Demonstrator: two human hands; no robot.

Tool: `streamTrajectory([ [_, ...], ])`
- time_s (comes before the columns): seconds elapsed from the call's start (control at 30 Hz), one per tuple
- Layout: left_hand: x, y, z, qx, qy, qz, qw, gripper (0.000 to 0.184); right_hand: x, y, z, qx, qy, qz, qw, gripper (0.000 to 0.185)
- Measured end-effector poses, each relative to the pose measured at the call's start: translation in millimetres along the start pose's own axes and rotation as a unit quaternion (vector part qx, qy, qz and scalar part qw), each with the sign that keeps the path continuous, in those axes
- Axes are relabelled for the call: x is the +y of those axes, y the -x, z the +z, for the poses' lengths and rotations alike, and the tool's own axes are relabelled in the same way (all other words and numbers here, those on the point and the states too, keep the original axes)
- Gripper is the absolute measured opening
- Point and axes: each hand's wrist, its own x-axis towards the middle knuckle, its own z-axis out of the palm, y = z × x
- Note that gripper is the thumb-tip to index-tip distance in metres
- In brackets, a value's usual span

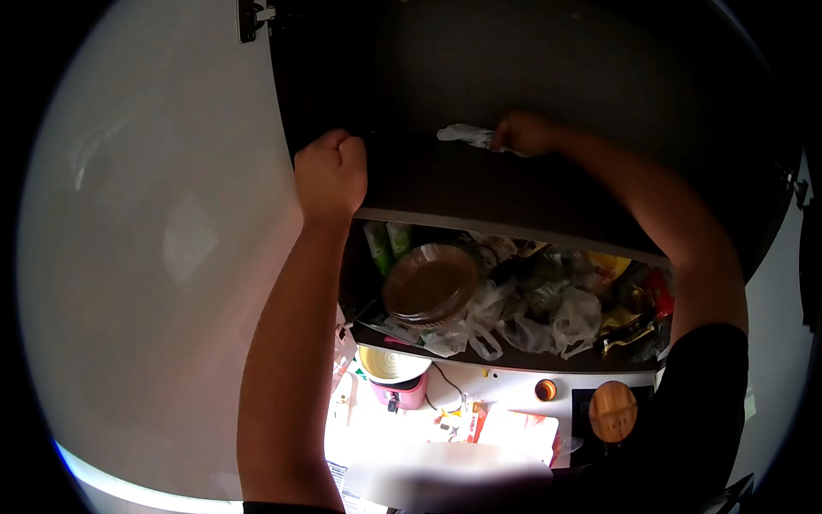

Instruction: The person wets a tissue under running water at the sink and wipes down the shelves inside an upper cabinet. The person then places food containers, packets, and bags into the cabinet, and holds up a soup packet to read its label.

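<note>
My right hand point(529, 134) reaches into the dark upper shelf of a cabinet, its fingers closed on a crumpled white cloth point(467, 134). The cloth lies against the dark shelf board point(462, 180); whether it is fabric or paper I cannot tell. My left hand point(332, 176) is raised in a fist at the left edge of the cabinet, beside the pale door panel point(171, 240). Its fingertips are turned away, so anything inside the fist is hidden.
The lower shelf holds a round brown-rimmed dish point(431, 285), green packets point(388, 244) and several plastic bags point(575, 319). On the bright counter below stand a pink appliance point(402, 392), a small brown cup point(545, 391) and a round wooden lid point(614, 411). A hinge point(250, 19) juts out upper left.
</note>
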Motion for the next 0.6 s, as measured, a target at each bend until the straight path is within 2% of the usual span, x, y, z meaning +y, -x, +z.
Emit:
streamTrajectory([
  [0.07, -1, -1, 1, 0.001, 0.006, 0.010, 1.000, 0.027, 2, 8, -6, -0.024, -0.018, 0.003, 1.000, 0.040],
  [0.13, -1, 0, 2, 0.012, 0.003, 0.021, 1.000, 0.027, 13, 4, -9, -0.077, -0.131, -0.012, 0.988, 0.049],
  [0.17, -2, 0, 2, 0.011, 0.004, 0.022, 1.000, 0.027, 10, 7, -12, -0.076, -0.131, -0.010, 0.988, 0.049],
  [0.23, -3, -1, 1, 0.011, 0.001, 0.029, 1.000, 0.027, -1, 8, -19, -0.097, -0.044, -0.023, 0.994, 0.058],
  [0.33, -2, -1, 2, 0.007, 0.000, 0.025, 1.000, 0.028, 14, -9, -13, -0.091, -0.027, -0.009, 0.995, 0.061],
  [0.47, -2, 0, 2, 0.010, -0.004, 0.020, 1.000, 0.028, 19, -12, -13, -0.108, -0.013, 0.025, 0.994, 0.060],
  [0.6, -2, -1, 0, 0.000, -0.005, 0.020, 1.000, 0.029, 15, 1, -10, -0.076, 0.013, -0.022, 0.997, 0.046],
])
